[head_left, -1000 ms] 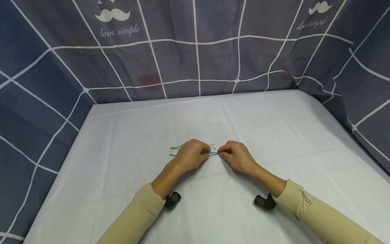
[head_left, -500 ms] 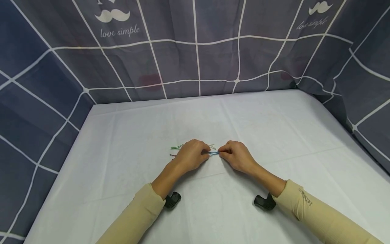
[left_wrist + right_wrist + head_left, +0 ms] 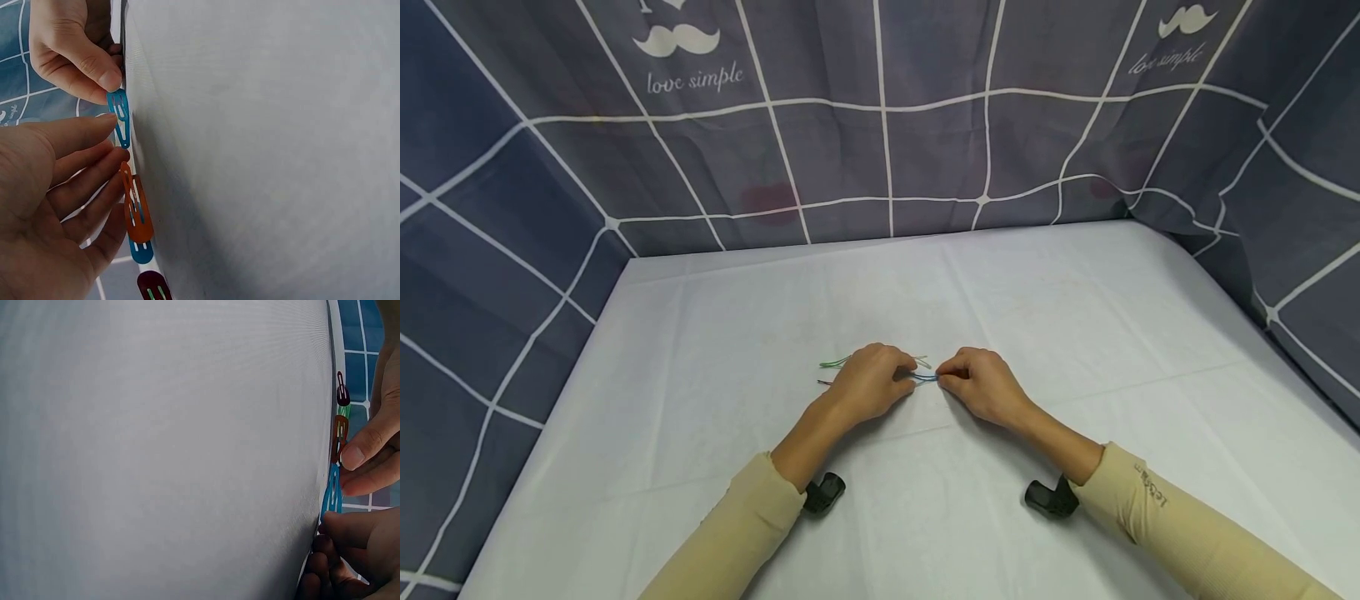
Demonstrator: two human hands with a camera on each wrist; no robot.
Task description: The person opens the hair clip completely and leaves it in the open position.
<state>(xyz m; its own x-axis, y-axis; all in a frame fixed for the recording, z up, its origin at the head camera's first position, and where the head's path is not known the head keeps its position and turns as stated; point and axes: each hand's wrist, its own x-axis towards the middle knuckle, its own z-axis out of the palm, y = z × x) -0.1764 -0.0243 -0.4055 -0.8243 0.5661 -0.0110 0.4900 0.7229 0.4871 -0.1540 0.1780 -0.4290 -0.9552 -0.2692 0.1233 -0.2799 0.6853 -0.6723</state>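
A blue snap hair clip [image 3: 927,377] lies between my hands. With thumb and fingertips, my right hand [image 3: 985,386] pinches its wide end, clearest in the left wrist view, where the blue clip [image 3: 119,119] points its narrow end at my left hand [image 3: 56,187]. My left hand [image 3: 871,382] stands around that narrow end, thumb and forefinger apart; whether a fingertip touches the clip I cannot tell. An orange hair clip [image 3: 139,212] lies beside the left fingers, another blue clip [image 3: 141,252] showing past it. A dark red hair clip [image 3: 342,394] lies farther off.
Green clip-like pieces [image 3: 833,363] stick out behind my left hand, and a thin dark red end [image 3: 825,382] shows beside it. The white-covered table [image 3: 737,308] is bordered by a dark checked curtain [image 3: 842,158]. Black wrist cameras [image 3: 825,493] hang below the sleeves.
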